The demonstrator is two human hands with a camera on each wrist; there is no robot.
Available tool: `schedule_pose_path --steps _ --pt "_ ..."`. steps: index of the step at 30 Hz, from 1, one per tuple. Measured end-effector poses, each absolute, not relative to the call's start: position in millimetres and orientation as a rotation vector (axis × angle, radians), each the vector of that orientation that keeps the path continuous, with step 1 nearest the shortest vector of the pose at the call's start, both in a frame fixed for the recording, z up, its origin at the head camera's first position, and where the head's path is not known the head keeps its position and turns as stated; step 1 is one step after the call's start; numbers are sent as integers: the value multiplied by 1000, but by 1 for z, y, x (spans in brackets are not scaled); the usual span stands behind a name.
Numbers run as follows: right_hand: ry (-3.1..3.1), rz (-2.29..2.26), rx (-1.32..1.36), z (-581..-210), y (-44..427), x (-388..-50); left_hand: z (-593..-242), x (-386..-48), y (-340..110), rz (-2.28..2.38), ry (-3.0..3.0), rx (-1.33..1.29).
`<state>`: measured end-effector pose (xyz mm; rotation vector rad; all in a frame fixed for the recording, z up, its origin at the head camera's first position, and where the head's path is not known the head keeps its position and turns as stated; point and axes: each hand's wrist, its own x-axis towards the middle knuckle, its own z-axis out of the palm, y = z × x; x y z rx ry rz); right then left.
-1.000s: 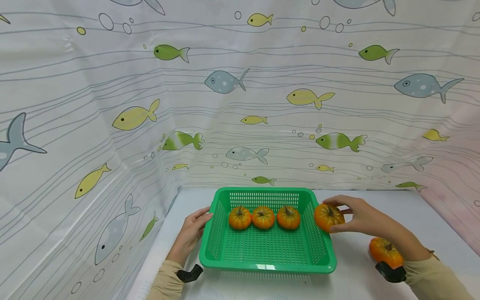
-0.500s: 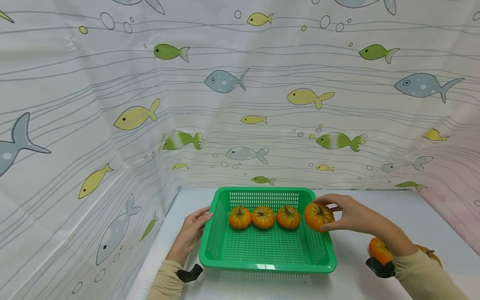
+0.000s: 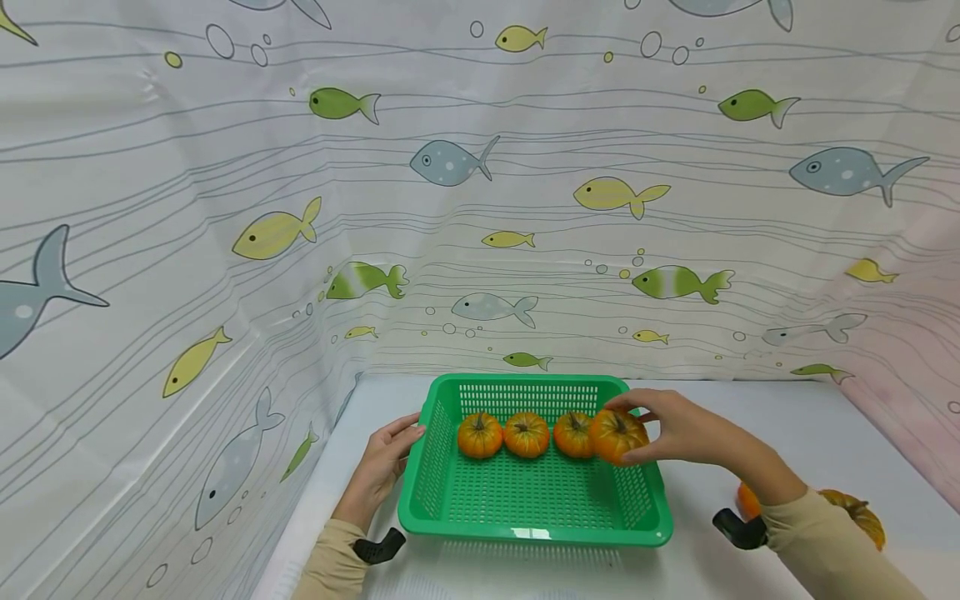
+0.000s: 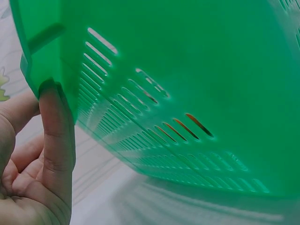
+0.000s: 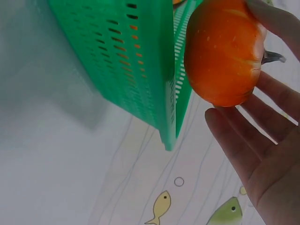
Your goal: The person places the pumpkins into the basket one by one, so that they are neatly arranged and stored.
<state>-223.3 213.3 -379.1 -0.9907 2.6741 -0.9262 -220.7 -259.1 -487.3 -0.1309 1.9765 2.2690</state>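
A green basket stands on the white table with three orange pumpkins in a row inside, at left, middle and right. My left hand holds its left rim; in the left wrist view the fingers of that hand meet the basket edge. Above the basket's right part, my right hand grips a fourth pumpkin between thumb and fingers, partly covering the right one in the row. The right wrist view shows this pumpkin beside the basket wall.
Right of the basket, one pumpkin lies mostly hidden behind the right forearm, and another shows beyond the sleeve. A fish-patterned curtain rises behind the table and along its sides.
My right hand has carried its pumpkin leftward, from the basket's right rim to over the inside. The forearm's shift uncovers one table pumpkin and hides more of the other. The left hand stays put.
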Motion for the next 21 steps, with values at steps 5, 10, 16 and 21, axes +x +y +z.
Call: schedule_pose_path --steps 5,10,16,21 --pt "2686 -861 -1043 -380 201 -223 -487 -220 -259 2267 1980 -128" --pt "2682 -826 -1055 -380 190 -223 -488 -220 -259 2270 1977 -126" --pt "2653 -821 -1066 -384 179 -224 -488 -221 -258 2273 1979 -142" --pt "2612 -825 -1089 -384 168 -224 -488 -221 -258 2277 1986 -160"
